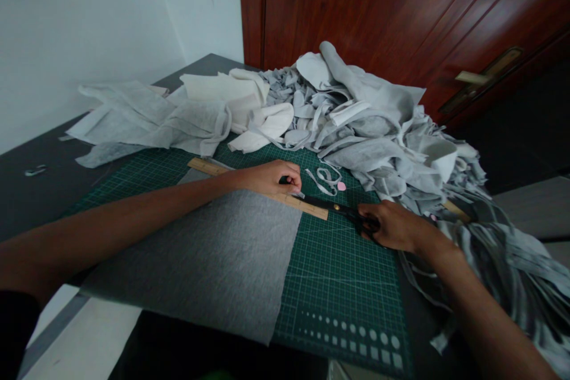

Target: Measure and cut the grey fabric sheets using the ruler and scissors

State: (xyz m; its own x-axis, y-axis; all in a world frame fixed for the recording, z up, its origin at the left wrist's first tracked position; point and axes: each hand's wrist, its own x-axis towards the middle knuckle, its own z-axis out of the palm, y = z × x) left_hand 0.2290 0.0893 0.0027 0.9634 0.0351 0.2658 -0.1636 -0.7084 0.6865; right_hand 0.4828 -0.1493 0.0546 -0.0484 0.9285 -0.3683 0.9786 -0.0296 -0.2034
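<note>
A grey sheet of fabric (214, 255) lies over the green cutting mat (342, 285), its near edge hanging past the table. Along its far side rests a wooden ruler (314, 209). My left hand (276, 177) is closed above the ruler, fingers curled in a pinch at the fabric's far edge. A small pale bit of fabric (299, 194) shows under its fingertips. In my right hand (394, 224) are black scissors (337, 207), gripped by the handles. Their blades point left along the ruler, with the tips near my left fingers.
A large heap of grey and white fabric scraps (369, 130) covers the back of the table. Pale cloth pieces (151, 119) lie at back left. Long strips (512, 267) pile up at right. A thin curled strip (328, 181) and pink chalk piece (341, 186) lie beyond the scissors.
</note>
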